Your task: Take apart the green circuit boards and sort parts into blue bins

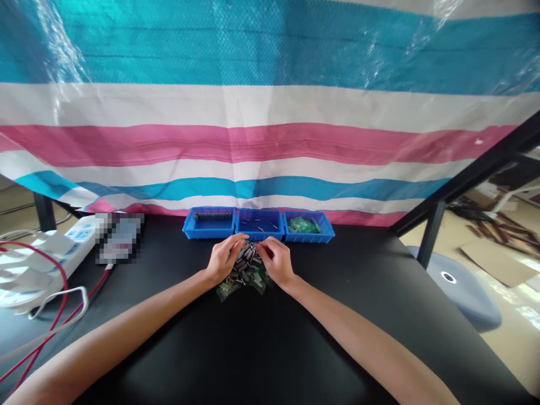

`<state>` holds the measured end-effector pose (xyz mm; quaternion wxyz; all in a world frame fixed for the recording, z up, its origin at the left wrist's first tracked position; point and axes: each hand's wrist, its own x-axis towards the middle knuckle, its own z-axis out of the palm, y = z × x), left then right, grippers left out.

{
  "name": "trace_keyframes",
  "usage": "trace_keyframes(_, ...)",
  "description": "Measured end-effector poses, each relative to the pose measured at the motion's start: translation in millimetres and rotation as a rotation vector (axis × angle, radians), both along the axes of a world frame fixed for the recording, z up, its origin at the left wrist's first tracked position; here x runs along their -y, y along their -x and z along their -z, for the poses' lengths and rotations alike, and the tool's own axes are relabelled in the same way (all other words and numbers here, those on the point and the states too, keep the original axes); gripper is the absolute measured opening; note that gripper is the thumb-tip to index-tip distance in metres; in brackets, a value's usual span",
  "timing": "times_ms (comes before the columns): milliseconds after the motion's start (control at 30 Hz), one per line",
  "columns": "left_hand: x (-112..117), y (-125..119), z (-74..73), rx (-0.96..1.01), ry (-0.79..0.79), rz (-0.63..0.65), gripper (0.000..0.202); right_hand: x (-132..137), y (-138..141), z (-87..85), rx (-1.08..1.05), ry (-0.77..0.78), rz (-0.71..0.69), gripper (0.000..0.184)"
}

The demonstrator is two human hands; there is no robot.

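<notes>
A striped tarp (270, 112) of blue, white and pink hangs behind the black table (270, 349). A black metal frame (472, 180) slants right, above a sunlit floor (518, 320).

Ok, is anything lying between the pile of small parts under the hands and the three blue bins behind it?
Nothing visible. The pile of parts lies just in front of the blue bins on bare black table. The left hand and right hand are already on the pile.

Black bench (379, 315) fills lower frame. Three blue trays (258, 225) in row at far edge, centre. Pile of small parts (244, 273) just before them. White power strip (63, 242), red cable (50, 270) at left.
</notes>
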<state>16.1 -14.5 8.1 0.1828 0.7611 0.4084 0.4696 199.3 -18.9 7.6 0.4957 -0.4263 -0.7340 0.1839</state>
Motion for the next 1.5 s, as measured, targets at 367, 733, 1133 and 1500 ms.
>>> trace_keyframes(367,-1.5,0.7,1.1,-0.006,-0.142,0.029,0.023,1.7,-0.7,-3.9,0.012,-0.002,-0.018,0.023)
trace_keyframes(733,0.0,2.8,8.9,-0.03,-0.003,0.026,0.022,2.3,-1.0,0.1,0.01,-0.028,-0.163,0.019)
trace_keyframes(1133,-0.1,1.6,8.1,0.031,-0.027,-0.012,0.023,5.3,-2.8,-0.8,-0.037,-0.015,-0.118,0.017)
trace_keyframes(1500,0.2,-0.9,11.8,0.075,-0.088,-0.102,0.017,4.2,-2.6,-3.8,-0.021,-0.006,-0.116,0.021)
